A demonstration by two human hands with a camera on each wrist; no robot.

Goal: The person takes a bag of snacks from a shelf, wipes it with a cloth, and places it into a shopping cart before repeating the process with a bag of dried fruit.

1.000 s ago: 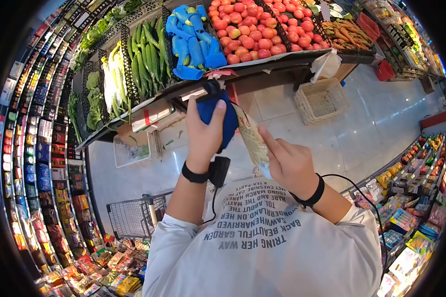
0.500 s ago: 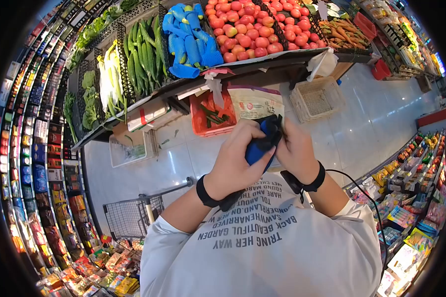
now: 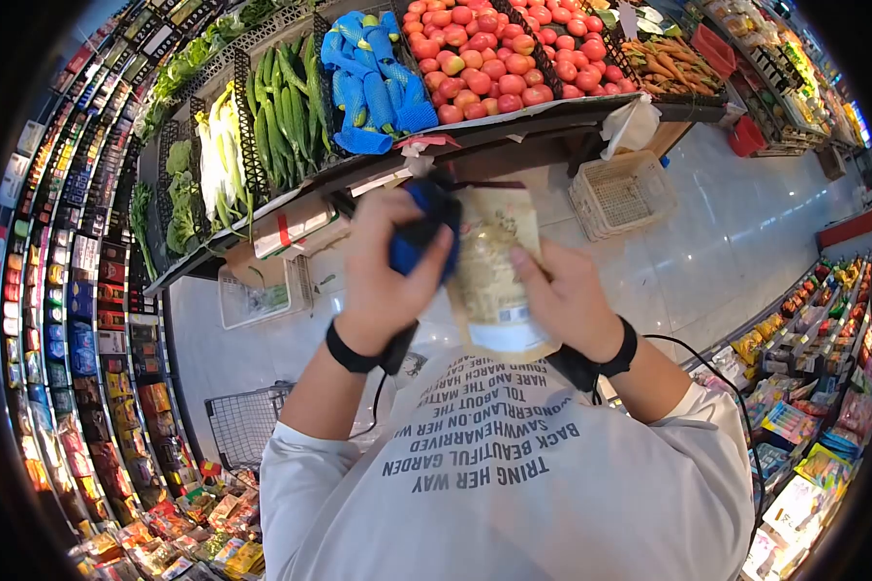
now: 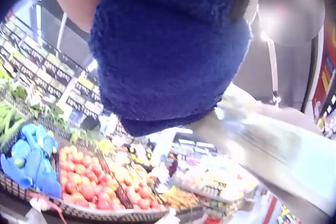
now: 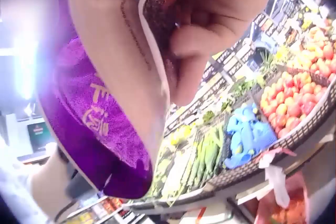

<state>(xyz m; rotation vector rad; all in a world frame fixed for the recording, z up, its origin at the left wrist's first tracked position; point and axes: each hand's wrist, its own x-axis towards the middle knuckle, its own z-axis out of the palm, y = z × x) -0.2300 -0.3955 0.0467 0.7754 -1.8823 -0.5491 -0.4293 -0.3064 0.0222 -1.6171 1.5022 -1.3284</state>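
In the head view my left hand [image 3: 373,290] grips a fuzzy dark blue cloth [image 3: 412,242] with a black part at its upper end. The left wrist view shows the folded cloth [image 4: 168,61] up close, over one side of the pouch. My right hand [image 3: 579,302] holds a beige printed pouch [image 3: 494,276] by its right edge, thumb on the near face. Cloth and pouch overlap at the pouch's left edge. Seen from the right wrist, the pouch's other face is purple [image 5: 94,124] with gold characters, and the fingers [image 5: 191,43] curl round its edge.
Beyond the hands stands a produce stand with cucumbers [image 3: 279,111], blue-netted produce [image 3: 373,82], tomatoes [image 3: 480,63] and carrots [image 3: 669,68]. Below it are a white crate [image 3: 622,194] and a tub [image 3: 262,295]. A shopping cart [image 3: 247,421] is at lower left; packed shelves flank both sides.
The hands came together at the cloth, then parted again, the left with the cloth moving left. The pouch swung from edge-on, through a spot beyond the hands, to facing the head camera.
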